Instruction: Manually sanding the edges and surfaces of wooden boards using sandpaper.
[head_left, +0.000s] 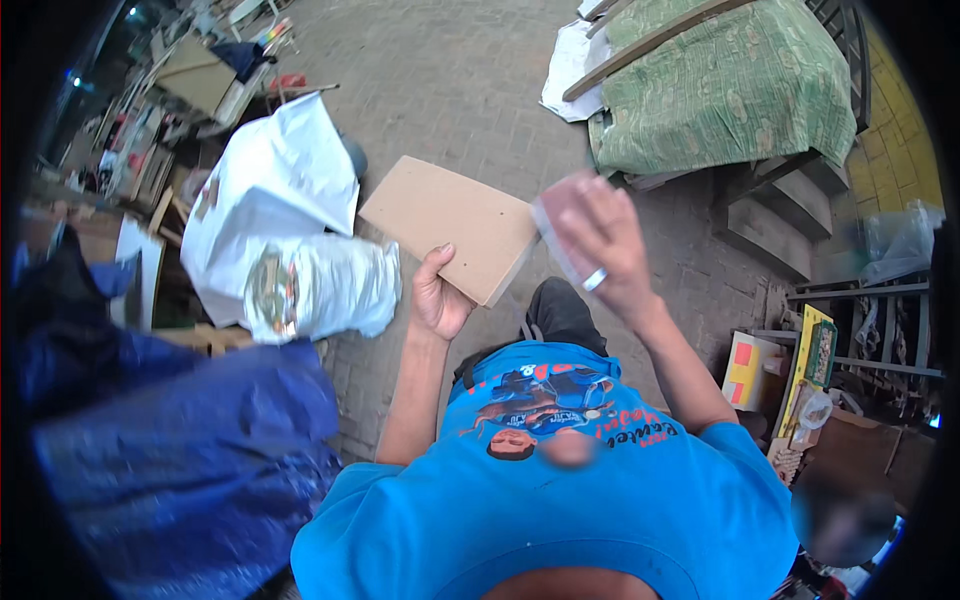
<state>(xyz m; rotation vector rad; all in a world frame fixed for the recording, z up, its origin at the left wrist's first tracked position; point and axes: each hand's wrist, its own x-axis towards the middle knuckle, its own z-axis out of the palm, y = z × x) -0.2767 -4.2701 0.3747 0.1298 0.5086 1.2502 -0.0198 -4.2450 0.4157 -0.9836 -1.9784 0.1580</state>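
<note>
My left hand (441, 301) grips a rectangular tan board or shallow box (448, 225) by its near edge, thumb on top and fingers beneath. A few small dark dots mark its flat face, and a paler side shows along its right end. Just off that end, my right hand (609, 236) holds a reddish-brown sheet (564, 217), possibly sandpaper, flat under its fingers. The sheet has a whitish edge and is blurred, as are the fingers. Whether sheet and board touch, I cannot tell. A light-coloured ring sits on one right finger.
White plastic sheeting (281, 161) and a wrapped bundle (330, 289) stand at left, above a blue tarpaulin (187, 465). Green patterned cloth (727, 97) with wooden strips lies at upper right, near steps (772, 225). A metal rack (885, 330) stands right. Paving (435, 82) covers the floor.
</note>
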